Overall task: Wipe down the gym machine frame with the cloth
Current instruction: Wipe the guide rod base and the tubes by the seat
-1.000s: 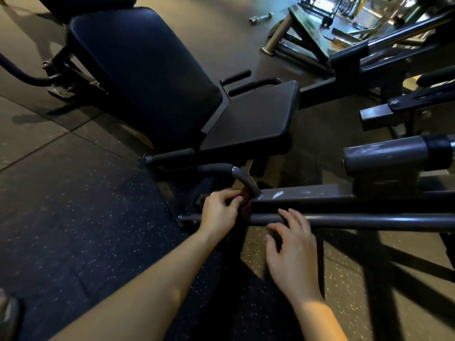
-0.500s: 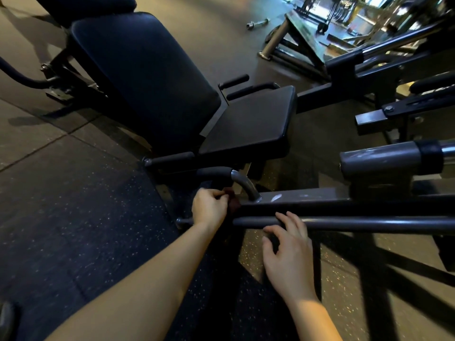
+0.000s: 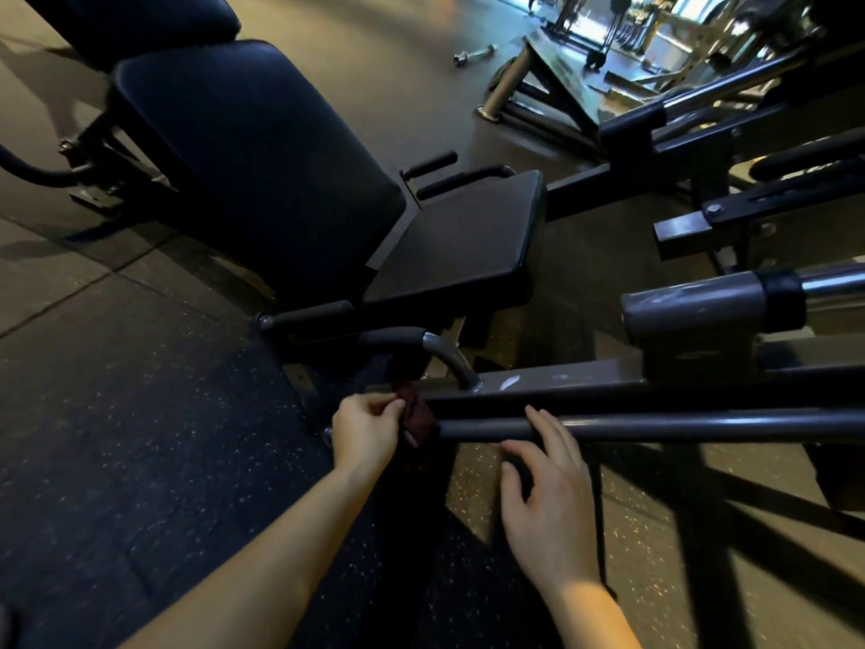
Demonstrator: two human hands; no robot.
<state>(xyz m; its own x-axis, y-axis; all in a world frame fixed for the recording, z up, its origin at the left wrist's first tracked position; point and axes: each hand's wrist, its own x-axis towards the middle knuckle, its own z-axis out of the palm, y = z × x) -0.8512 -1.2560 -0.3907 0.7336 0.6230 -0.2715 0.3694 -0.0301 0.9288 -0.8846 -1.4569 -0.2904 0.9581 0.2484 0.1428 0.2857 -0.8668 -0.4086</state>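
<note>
Two hands: the left hand pinches the crumpled dark-red cloth at the left end of the round grey metal frame bar, which runs off rightward. The right hand rests straight fingers on it.

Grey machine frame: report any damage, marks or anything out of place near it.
Pale scuffs mark the flat grey steel frame beam just right of the curved handle post, and the grey cylindrical sleeve above looks scratched too. A small chrome dumbbell lies loose on the floor far behind.
</note>
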